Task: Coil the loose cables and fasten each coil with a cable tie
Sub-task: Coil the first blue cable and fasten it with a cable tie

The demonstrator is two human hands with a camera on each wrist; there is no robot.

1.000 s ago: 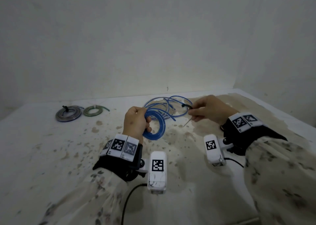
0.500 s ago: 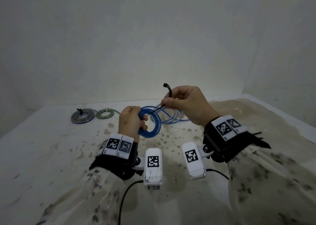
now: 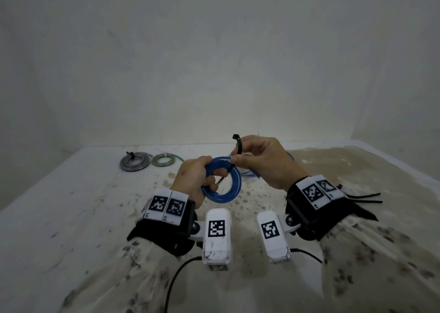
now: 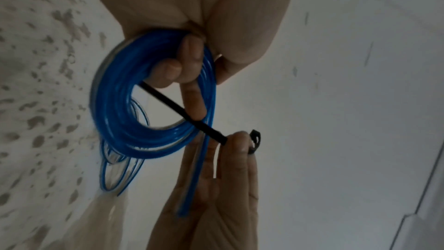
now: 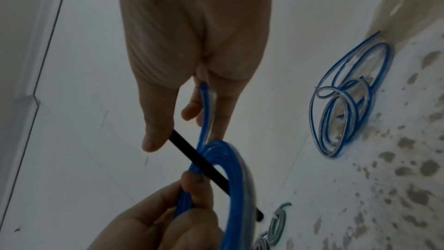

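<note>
The tabletop point(image 3: 71, 217) carries everything else: two finished coils, a grey coil point(image 3: 134, 163) and a green coil point(image 3: 163, 159), lie far left, well apart from your hands, and a loose blue cable point(image 5: 348, 98) lies on the far side just behind your right hand, still to be wound.

You hold the blue coil point(image 3: 222, 183) up off the tabletop, between your two hands and nearer the left. Your left hand point(image 3: 194, 180) is clenched round the coil's left side, fingers curled through the ring, so the coil stands roughly upright with its opening facing you.

Your right hand point(image 3: 263, 162) sits just right of the coil and a little above it, thumb and forefinger pinching the cable tie point(image 3: 234, 160). A free blue end from the coil also runs into this hand in the wrist views.

What the next move turns on is the tie itself. Its long axis runs on a slant, from the head point(image 3: 235, 137), sticking up above your right fingers, down across the coil's upper right bundle and through the opening, with the thin tail point(image 3: 220, 181) ending near your left fingers point(image 4: 190, 67). So the strap crosses the bundle but is not yet looped. I judge that the tail must come round the strands and back up to the head, and your left fingers are nearest to it.
</note>
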